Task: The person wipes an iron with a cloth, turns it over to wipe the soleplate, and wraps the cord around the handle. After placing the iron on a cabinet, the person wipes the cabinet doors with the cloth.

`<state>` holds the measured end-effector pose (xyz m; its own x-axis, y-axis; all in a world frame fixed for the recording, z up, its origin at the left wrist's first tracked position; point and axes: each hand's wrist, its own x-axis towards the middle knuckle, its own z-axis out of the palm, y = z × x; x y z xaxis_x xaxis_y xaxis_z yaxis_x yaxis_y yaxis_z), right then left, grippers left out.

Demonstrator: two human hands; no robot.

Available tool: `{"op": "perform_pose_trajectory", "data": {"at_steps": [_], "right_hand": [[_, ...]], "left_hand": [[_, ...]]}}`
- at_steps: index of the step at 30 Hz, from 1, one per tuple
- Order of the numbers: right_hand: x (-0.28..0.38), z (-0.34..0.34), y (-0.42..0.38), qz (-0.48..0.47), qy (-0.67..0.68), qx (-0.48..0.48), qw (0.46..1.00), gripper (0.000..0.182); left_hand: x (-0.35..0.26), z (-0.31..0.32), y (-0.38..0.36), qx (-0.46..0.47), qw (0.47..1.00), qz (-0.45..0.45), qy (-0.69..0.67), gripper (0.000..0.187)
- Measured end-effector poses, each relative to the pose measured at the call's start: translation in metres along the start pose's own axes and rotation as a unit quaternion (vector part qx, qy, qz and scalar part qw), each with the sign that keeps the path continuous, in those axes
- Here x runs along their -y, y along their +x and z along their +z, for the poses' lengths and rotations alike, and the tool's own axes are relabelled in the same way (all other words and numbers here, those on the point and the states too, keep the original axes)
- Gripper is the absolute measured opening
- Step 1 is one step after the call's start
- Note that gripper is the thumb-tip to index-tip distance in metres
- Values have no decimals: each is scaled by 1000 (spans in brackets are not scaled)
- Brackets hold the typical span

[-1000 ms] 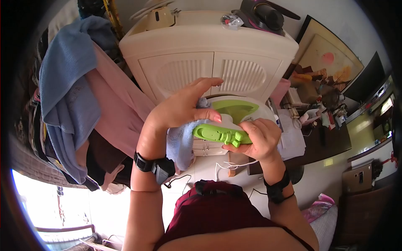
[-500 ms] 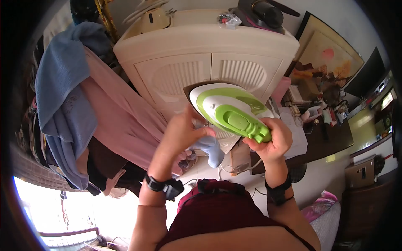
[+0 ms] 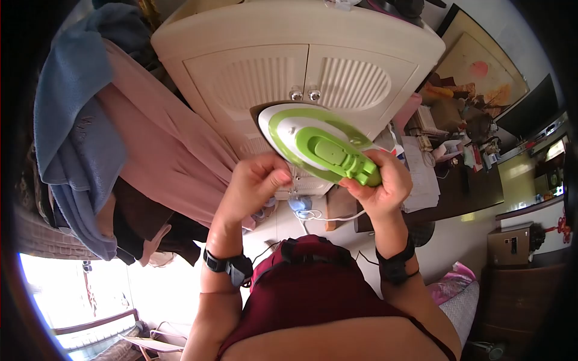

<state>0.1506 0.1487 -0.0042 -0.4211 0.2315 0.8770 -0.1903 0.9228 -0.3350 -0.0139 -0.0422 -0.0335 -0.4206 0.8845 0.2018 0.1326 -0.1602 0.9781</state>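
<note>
Pale floor tiles (image 3: 286, 227) show beneath the person's arms. Nearest, the right hand (image 3: 388, 183) grips the rear of a green-and-white iron (image 3: 295, 133), held up before the cabinet; the left hand (image 3: 254, 188) is loosely curled just beside it, and whether it holds anything cannot be told. Below, a white cord (image 3: 340, 218) loops near a blue cloth (image 3: 299, 204). Pink fabric (image 3: 159, 135) and a blue towel (image 3: 72, 102) crowd the left side. Straight ahead, the iron hides part of the white cabinet (image 3: 289, 27). Rightward, papers (image 3: 420, 180) lie on a dark worktop (image 3: 472, 195), a framed picture (image 3: 481, 60) beyond.

White glare burns out the lower left; lens distortion bows the cabinet (image 3: 283, 75), edges blackened.
</note>
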Motion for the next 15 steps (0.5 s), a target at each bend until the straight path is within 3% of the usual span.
{"op": "perform_pose_trajectory", "data": {"at_steps": [3,6,13,15], "right_hand": [[4,5,-8,45,36,12,998,53],[4,7,-21,74,34,31,996,53],[5,16,-71,243,126,126,954,54],[9,19,-84,241,142,182,943,43]], "left_hand": [[-11,12,-11,121,990,-61,-35,31],[-15,49,-20,78,986,-54,-136,37],[11,98,-36,57,970,-82,-220,51],[32,115,-44,-24,965,-107,-240,45]]}}
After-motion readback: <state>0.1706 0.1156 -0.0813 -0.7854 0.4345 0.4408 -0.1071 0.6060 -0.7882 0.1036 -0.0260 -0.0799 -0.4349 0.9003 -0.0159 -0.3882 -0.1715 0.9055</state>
